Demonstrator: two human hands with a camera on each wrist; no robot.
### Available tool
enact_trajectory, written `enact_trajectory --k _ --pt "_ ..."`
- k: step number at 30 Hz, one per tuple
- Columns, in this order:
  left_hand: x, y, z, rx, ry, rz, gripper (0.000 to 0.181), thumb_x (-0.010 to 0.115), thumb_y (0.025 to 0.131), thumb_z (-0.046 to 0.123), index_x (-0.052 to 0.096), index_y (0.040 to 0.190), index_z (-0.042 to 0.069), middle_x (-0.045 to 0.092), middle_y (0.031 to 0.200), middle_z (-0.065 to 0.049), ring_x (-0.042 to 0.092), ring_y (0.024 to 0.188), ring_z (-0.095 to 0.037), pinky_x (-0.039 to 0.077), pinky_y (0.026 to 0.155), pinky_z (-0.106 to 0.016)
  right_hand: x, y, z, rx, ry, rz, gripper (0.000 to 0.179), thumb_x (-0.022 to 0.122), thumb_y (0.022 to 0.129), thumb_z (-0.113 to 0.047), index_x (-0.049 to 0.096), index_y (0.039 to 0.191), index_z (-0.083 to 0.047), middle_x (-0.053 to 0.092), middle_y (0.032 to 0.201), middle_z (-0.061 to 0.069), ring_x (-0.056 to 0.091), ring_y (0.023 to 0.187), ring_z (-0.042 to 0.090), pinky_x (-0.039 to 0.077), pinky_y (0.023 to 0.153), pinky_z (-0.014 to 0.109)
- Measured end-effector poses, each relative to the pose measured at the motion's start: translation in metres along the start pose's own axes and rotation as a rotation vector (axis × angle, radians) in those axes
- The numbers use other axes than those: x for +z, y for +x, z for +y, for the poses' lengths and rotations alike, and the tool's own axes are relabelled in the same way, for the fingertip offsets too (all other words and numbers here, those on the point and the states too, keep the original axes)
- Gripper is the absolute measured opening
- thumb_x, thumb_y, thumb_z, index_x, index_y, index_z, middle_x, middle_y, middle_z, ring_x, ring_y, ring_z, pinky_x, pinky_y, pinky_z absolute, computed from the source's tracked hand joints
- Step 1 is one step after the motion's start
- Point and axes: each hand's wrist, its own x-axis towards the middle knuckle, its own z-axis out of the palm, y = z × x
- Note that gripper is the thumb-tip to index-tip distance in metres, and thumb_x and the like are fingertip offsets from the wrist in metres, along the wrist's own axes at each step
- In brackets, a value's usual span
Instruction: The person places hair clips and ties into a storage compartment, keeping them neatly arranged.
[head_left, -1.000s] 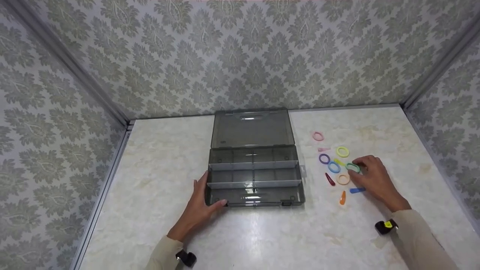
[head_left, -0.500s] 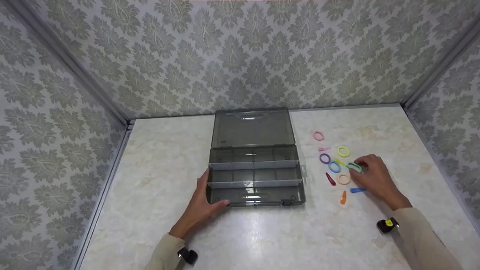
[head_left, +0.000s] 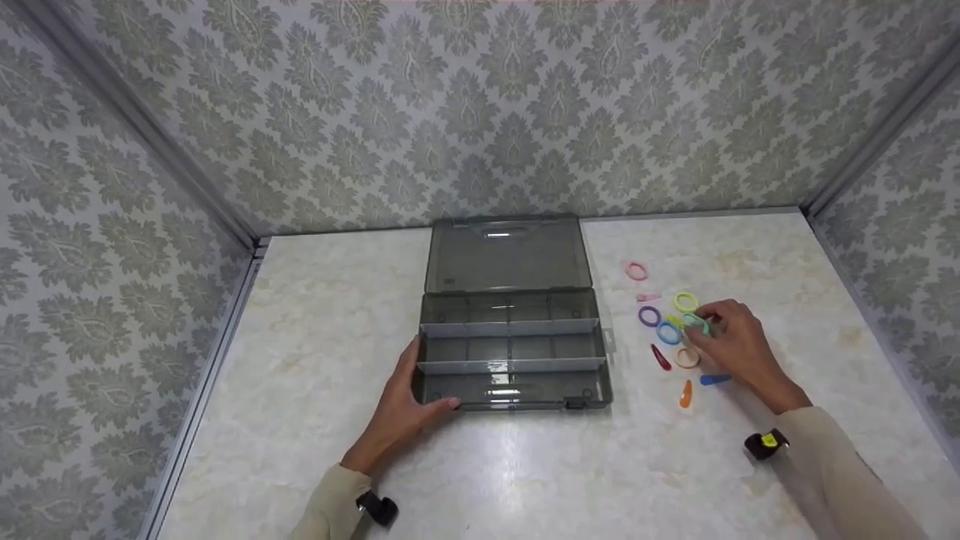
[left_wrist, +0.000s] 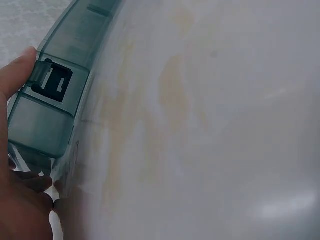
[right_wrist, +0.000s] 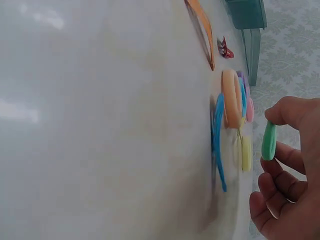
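In the head view my left hand holds the near left corner of a grey see-through compartment box, thumb on its front edge and fingers along its side. The box stands with its lid laid back. In the right wrist view my right hand pinches a green hair tie between thumb and fingers, above the table. Close by lie a yellow hair tie, a light blue hair tie, a peach hair tie and a blue snap clip.
Also on the marbled table are a purple hair tie, a pink hair tie, a pink clip, a dark red clip and an orange clip. A patterned wall rises behind.
The right hand has lifted the green hair tie and shifted it slightly left and away, over the yellow clip. The left hand stays at the box corner.
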Motion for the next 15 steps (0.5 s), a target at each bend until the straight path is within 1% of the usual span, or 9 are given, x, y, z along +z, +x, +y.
enact_trajectory --k 5,10,15 --pt "0.002 0.002 0.001 0.005 -0.004 -0.018 0.131 0.099 0.085 0.035 0.011 0.177 0.004 0.016 0.182 -0.02 0.017 0.168 -0.042 0.022 0.132 -0.065 0.001 0.006 -0.014 -0.057 0.023 0.014 0.031 0.081 0.101 -0.016 0.072 0.123 0.003 0.068 0.119 0.021 0.057 0.109 0.033 0.044 0.086 0.04" --pt "0.001 0.003 -0.001 0.033 0.013 -0.034 0.137 0.102 0.081 0.035 0.008 0.177 0.004 0.014 0.182 -0.022 0.016 0.167 -0.044 0.022 0.132 -0.067 0.008 0.014 -0.024 -0.139 0.088 0.024 0.027 0.083 0.1 -0.013 0.074 0.121 0.001 0.071 0.117 0.019 0.06 0.107 0.032 0.044 0.088 0.039" --pt "0.0 0.003 -0.001 0.042 0.04 -0.015 0.137 0.102 0.08 0.039 0.011 0.177 0.007 0.019 0.182 -0.021 0.021 0.167 -0.043 0.023 0.132 -0.065 0.019 0.023 -0.035 -0.175 0.137 -0.003 0.026 0.084 0.099 -0.014 0.076 0.12 -0.001 0.071 0.116 0.016 0.06 0.105 0.029 0.046 0.089 0.037"
